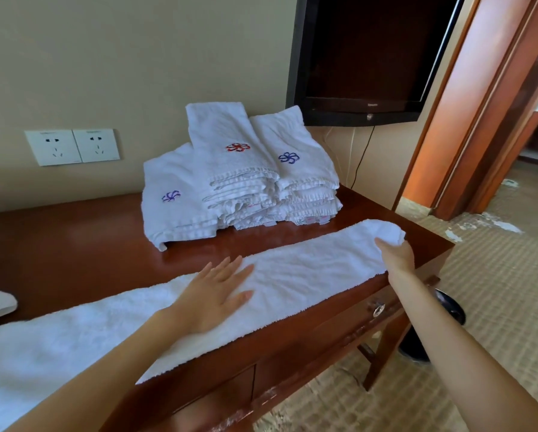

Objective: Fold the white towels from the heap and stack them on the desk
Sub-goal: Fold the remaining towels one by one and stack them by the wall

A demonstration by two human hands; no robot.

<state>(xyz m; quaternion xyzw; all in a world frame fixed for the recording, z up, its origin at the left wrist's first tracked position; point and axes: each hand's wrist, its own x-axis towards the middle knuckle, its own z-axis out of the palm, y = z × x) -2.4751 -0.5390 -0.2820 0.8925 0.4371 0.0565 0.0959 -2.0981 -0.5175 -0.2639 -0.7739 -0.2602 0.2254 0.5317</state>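
White towel (308,269); folded stack (246,182) white, red and blue flower embroidery; desk (74,244) reddish-brown.

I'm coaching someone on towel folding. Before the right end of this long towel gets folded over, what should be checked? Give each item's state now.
1. Left hand flat on the long towel, pinning its middle: ok.
2. Right hand gripping the towel's right end: ok.
3. Towel smooth between the hands: ok, light creases only.
4. Towel fully on the desk: not ok, its near edge overhangs the front.
5. Towel's left end squared: cannot tell, out of view.
6. Folded stack standing apart from the towel: ok.
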